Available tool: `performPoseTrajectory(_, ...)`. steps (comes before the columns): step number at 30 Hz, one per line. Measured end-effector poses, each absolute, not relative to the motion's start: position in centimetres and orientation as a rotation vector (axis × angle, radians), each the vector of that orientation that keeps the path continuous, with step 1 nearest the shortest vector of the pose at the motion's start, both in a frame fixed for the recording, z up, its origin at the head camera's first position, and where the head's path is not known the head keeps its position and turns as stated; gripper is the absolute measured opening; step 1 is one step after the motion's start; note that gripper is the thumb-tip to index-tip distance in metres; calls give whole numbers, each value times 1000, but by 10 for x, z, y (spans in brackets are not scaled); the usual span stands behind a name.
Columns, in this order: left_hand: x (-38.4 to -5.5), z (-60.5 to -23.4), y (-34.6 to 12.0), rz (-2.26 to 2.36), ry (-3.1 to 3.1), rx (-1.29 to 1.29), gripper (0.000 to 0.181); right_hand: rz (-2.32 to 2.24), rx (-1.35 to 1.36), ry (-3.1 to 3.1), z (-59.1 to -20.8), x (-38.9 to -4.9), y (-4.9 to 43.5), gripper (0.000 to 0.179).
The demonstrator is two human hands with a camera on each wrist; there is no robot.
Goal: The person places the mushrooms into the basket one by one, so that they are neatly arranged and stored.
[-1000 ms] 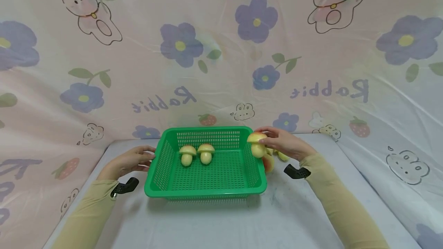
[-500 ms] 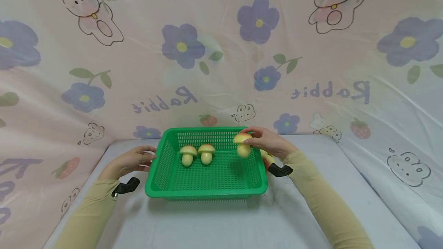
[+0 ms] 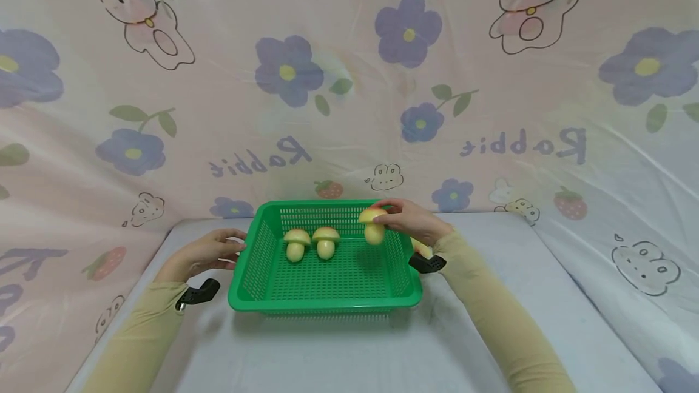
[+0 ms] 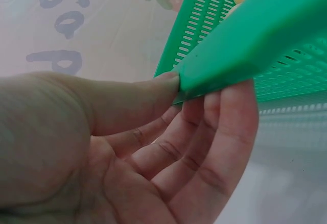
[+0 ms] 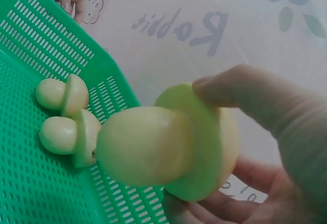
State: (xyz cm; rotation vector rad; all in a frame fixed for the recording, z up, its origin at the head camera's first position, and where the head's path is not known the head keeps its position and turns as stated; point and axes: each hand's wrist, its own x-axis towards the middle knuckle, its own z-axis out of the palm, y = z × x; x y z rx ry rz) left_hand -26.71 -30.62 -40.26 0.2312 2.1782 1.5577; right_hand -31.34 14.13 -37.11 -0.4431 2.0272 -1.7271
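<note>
Three mushrooms can be made out. One, the held mushroom (image 3: pixel 374 235), is at centre right of the head frame, over the right part of the basket (image 3: pixel 324 304), cap up and stem down. Its weight is judged light and its body stiff; the smooth, slightly glossy skin may slip under a loose hold.

Recommended hold: the cap rim, thumb opposed to fingers, leaving the stem free. The right hand (image 3: pixel 413 221) has this hold: its thumb and fingers pinch the cap. A hard squeeze should not be needed. Fragility cannot be determined; surface scuffing seems the likelier damage.

The left hand (image 3: pixel 213 250), at centre left, grips the basket rim, thumb on one face and fingers tucked beneath.

Shape: broad domed cap, bulbous round-ended stem. Finish: pale yellow, with an orange blush on the cap top. Two mushrooms (image 3: pixel 326 244) of like form sit side by side in the upper left of the basket, stems toward the bottom of the frame.

The basket appears to be thin moulded plastic: green, slotted walls, perforated floor, smooth rolled rim; some flex is expected. It stands on the white tabletop (image 3: pixel 327 356). Behind is a creased, printed cloth (image 3: pixel 349 108).
</note>
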Motion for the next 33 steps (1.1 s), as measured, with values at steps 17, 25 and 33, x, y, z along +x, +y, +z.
performPoseTrajectory(17, -267, -398, -304, 1544, 2199, 212, 44, -1675, -430, 2084, -379, -324, 113, 46)
performPoseTrajectory(25, -267, -403, -306, 1541, 2191, 223, 45, -1628, -351, 2123, -385, -326, 106, 49)
performPoseTrajectory(33, -269, -403, -306, 1539, 2201, 213, 46, -1599, -324, 2164, -392, -329, 100, 50)
